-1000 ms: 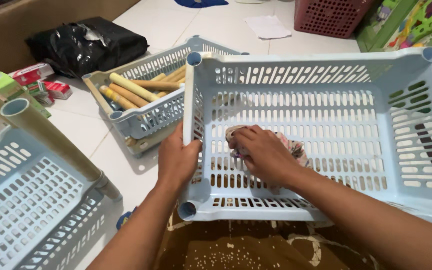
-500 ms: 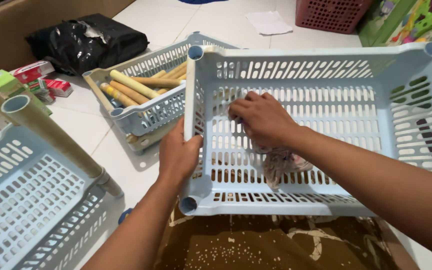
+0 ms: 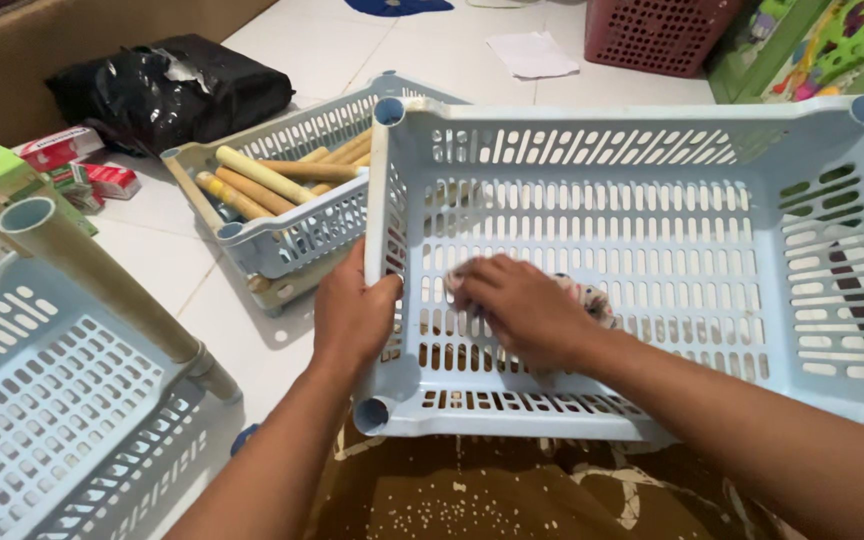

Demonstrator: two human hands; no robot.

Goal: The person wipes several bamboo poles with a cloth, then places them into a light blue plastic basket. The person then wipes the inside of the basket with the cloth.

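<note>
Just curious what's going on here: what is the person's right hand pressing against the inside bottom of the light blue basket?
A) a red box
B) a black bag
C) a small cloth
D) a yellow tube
C: the right hand presses a small patterned cloth onto the slotted floor of the light blue basket, while the left hand grips its side wall.

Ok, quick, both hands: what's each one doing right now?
Left hand: closed on the left wall of the pale blue basket.
Right hand: inside the basket, pressing a cloth against its floor.
</note>
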